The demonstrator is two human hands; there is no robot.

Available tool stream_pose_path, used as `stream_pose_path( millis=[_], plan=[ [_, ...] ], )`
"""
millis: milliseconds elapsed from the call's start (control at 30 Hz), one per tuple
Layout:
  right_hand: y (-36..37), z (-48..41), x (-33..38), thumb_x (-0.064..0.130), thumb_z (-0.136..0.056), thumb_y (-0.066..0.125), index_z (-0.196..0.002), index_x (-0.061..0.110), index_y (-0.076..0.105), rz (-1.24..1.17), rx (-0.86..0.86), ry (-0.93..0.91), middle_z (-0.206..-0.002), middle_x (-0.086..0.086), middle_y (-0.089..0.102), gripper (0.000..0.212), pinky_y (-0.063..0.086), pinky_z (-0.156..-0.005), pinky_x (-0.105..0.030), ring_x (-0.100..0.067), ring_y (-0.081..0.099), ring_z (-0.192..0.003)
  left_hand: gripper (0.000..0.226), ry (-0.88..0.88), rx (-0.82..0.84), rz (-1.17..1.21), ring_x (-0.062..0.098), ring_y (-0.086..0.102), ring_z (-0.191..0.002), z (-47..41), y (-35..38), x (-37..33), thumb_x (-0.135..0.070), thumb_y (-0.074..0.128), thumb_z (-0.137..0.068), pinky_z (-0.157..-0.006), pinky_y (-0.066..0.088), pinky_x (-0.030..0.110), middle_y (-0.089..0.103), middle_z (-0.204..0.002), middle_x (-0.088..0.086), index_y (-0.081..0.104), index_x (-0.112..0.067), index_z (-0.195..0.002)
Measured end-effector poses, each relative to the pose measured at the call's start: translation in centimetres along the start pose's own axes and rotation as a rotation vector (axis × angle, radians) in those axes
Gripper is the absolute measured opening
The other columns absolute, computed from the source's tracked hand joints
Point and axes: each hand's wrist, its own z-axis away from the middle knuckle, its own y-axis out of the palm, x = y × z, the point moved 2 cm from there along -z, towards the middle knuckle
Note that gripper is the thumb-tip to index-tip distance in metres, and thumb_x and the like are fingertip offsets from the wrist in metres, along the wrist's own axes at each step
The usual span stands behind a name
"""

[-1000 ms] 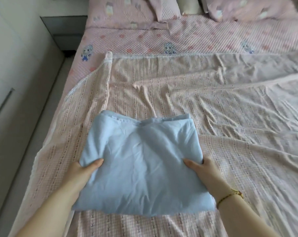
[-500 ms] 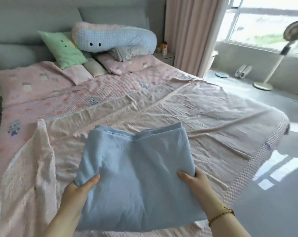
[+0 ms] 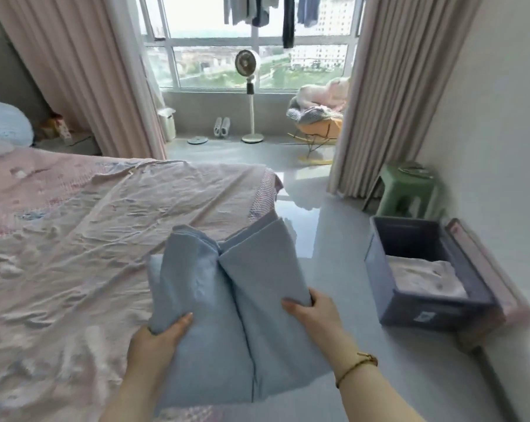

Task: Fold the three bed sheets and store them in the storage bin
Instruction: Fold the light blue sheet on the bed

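Observation:
A folded light blue sheet [image 3: 227, 303] hangs in the air over the bed's corner, sagging along a middle crease. My left hand [image 3: 157, 339] grips its left edge, thumb on top. My right hand [image 3: 315, 309] grips its right edge, with a gold bracelet on the wrist. A dark blue storage bin [image 3: 425, 306] stands on the floor to the right, by the wall, with a folded pink sheet [image 3: 425, 277] inside. A large pale pink sheet [image 3: 99, 239] lies spread and wrinkled over the bed.
A pink lid or board [image 3: 486, 269] leans by the bin against the wall. A green stool [image 3: 407, 190] stands behind the bin. Farther off are a standing fan [image 3: 251, 95], a rocking chair [image 3: 315, 123] with clothes, curtains and a window. Glossy grey floor lies between bed and bin.
Both hands lifted the folded blue sheet off the bed and carried it rightward. The view swung from the bed's head toward the window and the bin. The sheet now sags in the middle.

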Motion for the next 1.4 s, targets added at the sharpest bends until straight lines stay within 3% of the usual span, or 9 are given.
stream_pose_path(
  millis=[100, 200, 400, 533, 733, 867, 933, 1100, 1400],
  plan=[
    [-7.1, 0.0, -2.7, 0.019, -0.082, 0.063, -0.067, 0.029, 0.051, 0.020, -0.093, 0.013, -0.067, 0.012, 0.055, 0.022, 0.040, -0.061, -0.024, -0.013, 0.054, -0.071, 0.032, 0.033, 0.103, -0.064, 0.029, 0.064, -0.082, 2.2, 9.1, 0.5, -0.032, 0.081, -0.047, -0.079, 0.051, 0.044, 0.066, -0.067, 0.004, 0.063, -0.016, -0.067],
    [-13.9, 0.0, -5.4, 0.025, -0.081, 0.062, -0.066, 0.029, 0.048, 0.091, -0.177, 0.046, -0.066, 0.012, 0.054, 0.021, 0.036, -0.059, -0.024, -0.014, 0.052, -0.071, 0.020, 0.037, 0.196, -0.048, 0.020, 0.059, -0.075, 5.3, 17.9, 1.5, -0.016, 0.083, -0.061, -0.060, 0.052, 0.023, 0.063, -0.046, -0.011, 0.066, -0.012, -0.072],
    [-24.6, -0.9, -8.7, 0.033, -0.083, 0.057, -0.084, 0.029, 0.055, 0.259, -0.216, 0.129, -0.082, 0.007, 0.058, 0.004, 0.036, -0.067, -0.025, -0.017, 0.052, -0.083, 0.019, 0.027, 0.415, -0.086, 0.018, 0.059, -0.069, 11.1, 33.0, 2.3, -0.027, 0.080, -0.060, -0.065, 0.046, 0.030, 0.065, -0.053, -0.012, 0.062, -0.024, -0.067],
    [-30.5, -3.2, -9.8, 0.035, -0.084, 0.057, -0.105, 0.022, 0.060, 0.275, -0.293, 0.157, -0.096, 0.003, 0.063, 0.025, 0.034, -0.066, -0.024, -0.019, 0.057, -0.093, 0.046, -0.018, 0.479, -0.118, 0.022, 0.062, -0.071, 10.9, 40.3, 2.3, -0.045, 0.070, -0.031, -0.074, 0.048, 0.038, 0.070, -0.069, 0.002, 0.067, -0.019, -0.069],
    [-37.6, -11.1, -10.8, 0.032, -0.083, 0.059, -0.105, 0.031, 0.060, 0.225, -0.367, 0.206, -0.085, 0.011, 0.057, 0.022, 0.038, -0.065, -0.020, -0.015, 0.058, -0.092, 0.041, -0.071, 0.519, -0.124, 0.020, 0.059, -0.066, 6.7, 51.5, 2.2, -0.037, 0.072, -0.034, -0.067, 0.046, 0.033, 0.067, -0.061, -0.001, 0.066, -0.014, -0.068],
    [-41.9, -18.8, -11.1, 0.034, -0.085, 0.057, -0.113, 0.027, 0.058, 0.252, -0.431, 0.239, -0.106, 0.004, 0.065, 0.029, 0.042, -0.078, -0.025, -0.020, 0.058, -0.102, 0.019, -0.102, 0.557, -0.094, 0.023, 0.057, -0.068, 2.3, 60.0, 2.1, -0.014, 0.078, -0.067, -0.065, 0.044, 0.033, 0.063, -0.070, 0.004, 0.060, -0.014, -0.069],
    [-43.8, -22.7, -10.9, 0.034, -0.086, 0.056, -0.118, 0.028, 0.055, 0.244, -0.452, 0.251, -0.114, 0.005, 0.064, 0.032, 0.040, -0.075, -0.023, -0.018, 0.057, -0.106, 0.019, -0.103, 0.579, -0.112, 0.025, 0.057, -0.070, -0.1, 64.1, 1.3, -0.003, 0.073, -0.074, -0.066, 0.045, 0.034, 0.062, -0.069, 0.005, 0.059, -0.014, -0.068],
    [-48.1, -30.0, -11.4, 0.031, -0.086, 0.056, -0.114, 0.023, 0.057, 0.192, -0.493, 0.307, -0.112, 0.003, 0.064, 0.029, 0.036, -0.071, -0.021, -0.019, 0.057, -0.106, 0.024, -0.106, 0.650, -0.222, 0.026, 0.062, -0.073, -4.7, 72.2, 0.5, -0.027, 0.068, -0.047, -0.079, 0.050, 0.042, 0.065, -0.071, 0.003, 0.061, -0.019, -0.068],
    [-58.3, -41.9, -17.9, 0.025, -0.087, 0.055, -0.114, 0.025, 0.058, 0.157, -0.371, 0.394, -0.110, 0.004, 0.065, 0.028, 0.033, -0.068, -0.019, -0.018, 0.056, -0.106, 0.023, -0.203, 0.531, -0.289, 0.024, 0.060, -0.074, -9.0, 86.2, 5.7, -0.031, 0.067, -0.048, -0.079, 0.049, 0.041, 0.064, -0.072, -0.001, 0.060, -0.022, -0.069]
  ],
)
